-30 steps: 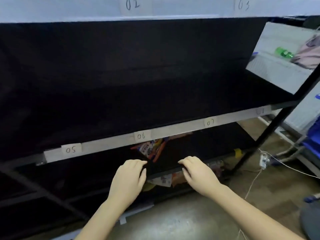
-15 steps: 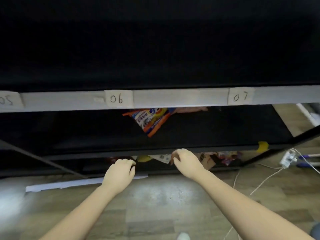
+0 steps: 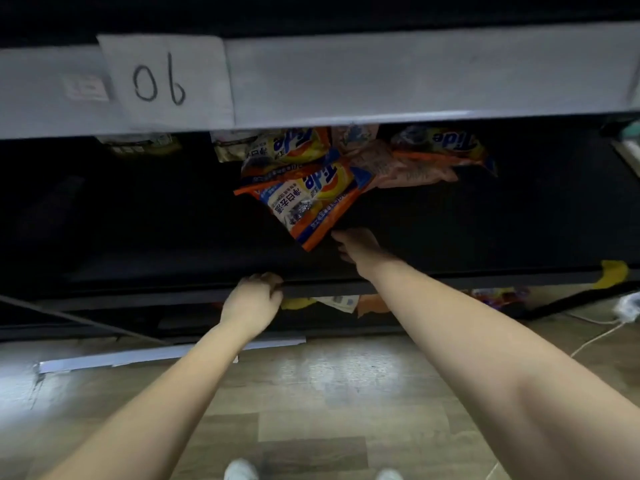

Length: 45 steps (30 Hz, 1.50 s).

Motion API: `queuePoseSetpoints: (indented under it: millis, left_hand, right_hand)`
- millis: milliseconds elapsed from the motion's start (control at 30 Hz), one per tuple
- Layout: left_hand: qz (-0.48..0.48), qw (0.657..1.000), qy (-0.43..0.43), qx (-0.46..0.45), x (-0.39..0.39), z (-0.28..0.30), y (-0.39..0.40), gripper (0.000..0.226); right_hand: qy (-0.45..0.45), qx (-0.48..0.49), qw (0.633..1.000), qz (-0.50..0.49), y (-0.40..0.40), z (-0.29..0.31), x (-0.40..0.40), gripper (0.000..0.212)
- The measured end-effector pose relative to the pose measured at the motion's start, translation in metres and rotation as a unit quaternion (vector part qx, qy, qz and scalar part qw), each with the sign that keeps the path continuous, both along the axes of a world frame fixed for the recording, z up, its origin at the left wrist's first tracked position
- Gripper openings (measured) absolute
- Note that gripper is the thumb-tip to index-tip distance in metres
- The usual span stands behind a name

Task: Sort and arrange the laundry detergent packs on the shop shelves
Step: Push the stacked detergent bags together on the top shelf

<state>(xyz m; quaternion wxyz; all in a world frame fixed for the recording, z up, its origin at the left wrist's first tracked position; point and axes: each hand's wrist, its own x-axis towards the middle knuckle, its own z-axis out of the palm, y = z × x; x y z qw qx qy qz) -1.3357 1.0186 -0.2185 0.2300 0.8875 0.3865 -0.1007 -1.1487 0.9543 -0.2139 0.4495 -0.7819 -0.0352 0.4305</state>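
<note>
The right hand (image 3: 358, 245) reaches onto the dark shelf (image 3: 138, 237), fingers loose and touching the nearest detergent pack's (image 3: 308, 202) lower corner. The left hand (image 3: 252, 299) is curled over the shelf's front edge.

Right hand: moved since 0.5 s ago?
Yes. Right hand went from the shelf's front edge inward to the front Tide pack.

"06" on shelf-edge label (image 3: 166, 79); "Tide" on detergent packs (image 3: 311, 199).
</note>
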Motion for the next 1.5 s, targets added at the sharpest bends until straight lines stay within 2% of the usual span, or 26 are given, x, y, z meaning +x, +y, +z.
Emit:
queuePoseSetpoints:
  millis: [133, 233, 333, 400, 433, 467, 567, 667, 767, 800, 833, 867, 1000, 1133, 1200, 1300, 1367, 1433, 1500]
  left_hand:
    - [0.025, 0.999, -0.042, 0.006, 0.005, -0.008, 0.007, 0.036]
    - [0.043, 0.996, -0.076, -0.007, 0.003, -0.011, 0.008, 0.034]
    - [0.065, 0.992, -0.102, -0.04, 0.001, -0.01, 0.009, 0.033]
    - [0.114, 0.981, -0.13, -0.084, 0.004, -0.008, 0.008, 0.031]
    - [0.164, 0.966, -0.158, -0.126, 0.007, -0.006, 0.008, 0.029]
    - [0.228, 0.936, -0.192, -0.187, 0.011, -0.003, 0.007, 0.028]
    - [0.38, 0.809, -0.262, -0.365, 0.025, 0.007, 0.002, 0.031]
    - [0.441, 0.719, -0.29, -0.451, 0.035, 0.011, 0.001, 0.033]
    - [0.47, 0.607, -0.314, -0.559, 0.041, 0.005, 0.008, 0.038]
    - [0.475, 0.58, -0.317, -0.582, 0.042, 0.002, 0.009, 0.039]
    - [0.475, 0.577, -0.309, -0.587, 0.043, -0.001, 0.008, 0.04]
    - [0.474, 0.595, -0.295, -0.579, 0.043, -0.003, 0.007, 0.041]
    - [0.465, 0.685, -0.244, -0.504, 0.047, 0.0, 0.011, 0.043]
    - [0.426, 0.726, -0.243, -0.482, 0.051, 0.018, 0.03, 0.059]
    - [0.398, 0.732, -0.262, -0.486, 0.053, 0.031, 0.033, 0.062]
    - [0.414, 0.718, -0.266, -0.492, 0.048, 0.045, 0.032, 0.086]
    - [0.414, 0.705, -0.275, -0.507, 0.043, 0.058, 0.026, 0.071]
    - [0.401, 0.702, -0.287, -0.514, 0.035, 0.074, 0.012, 0.043]
    - [0.381, 0.705, -0.288, -0.525, 0.026, 0.088, -0.004, 0.024]
  right_hand:
    - [0.074, 0.121, 0.983, -0.116, 0.038, -0.009, 0.0, 0.026]
    - [0.069, 0.082, 0.984, -0.144, 0.057, -0.011, 0.001, 0.015]
    - [0.053, 0.047, 0.987, -0.147, 0.057, -0.005, 0.002, 0.013]
    - [0.056, 0.048, 0.988, -0.137, 0.047, 0.0, -0.002, 0.011]
    - [0.057, 0.051, 0.989, -0.129, 0.04, 0.003, -0.006, 0.011]
    - [0.06, 0.054, 0.989, -0.122, 0.033, 0.007, -0.011, 0.016]
    - [0.088, 0.07, 0.985, -0.13, 0.012, 0.019, -0.028, 0.019]
    - [0.133, 0.071, 0.976, -0.157, -0.013, 0.022, -0.048, 0.016]
    - [0.188, 0.088, 0.962, -0.177, -0.044, 0.019, -0.07, 0.011]
    - [0.203, 0.094, 0.959, -0.176, -0.054, 0.018, -0.077, 0.01]
    - [0.213, 0.098, 0.956, -0.175, -0.063, 0.016, -0.083, 0.011]
    - [0.22, 0.101, 0.954, -0.176, -0.07, 0.015, -0.087, 0.012]
    - [0.239, 0.118, 0.948, -0.174, -0.082, 0.019, -0.087, 0.008]
    - [0.271, 0.119, 0.945, -0.14, -0.084, 0.033, -0.074, 0.016]
    - [0.279, 0.124, 0.94, -0.153, -0.089, 0.039, -0.067, 0.022]
    - [0.293, 0.129, 0.929, -0.184, -0.102, 0.043, -0.052, 0.042]
    - [0.296, 0.123, 0.926, -0.197, -0.113, 0.044, -0.042, 0.056]
    - [0.286, 0.113, 0.929, -0.206, -0.124, 0.042, -0.034, 0.058]
    - [0.28, 0.109, 0.935, -0.189, -0.135, 0.04, -0.029, 0.056]
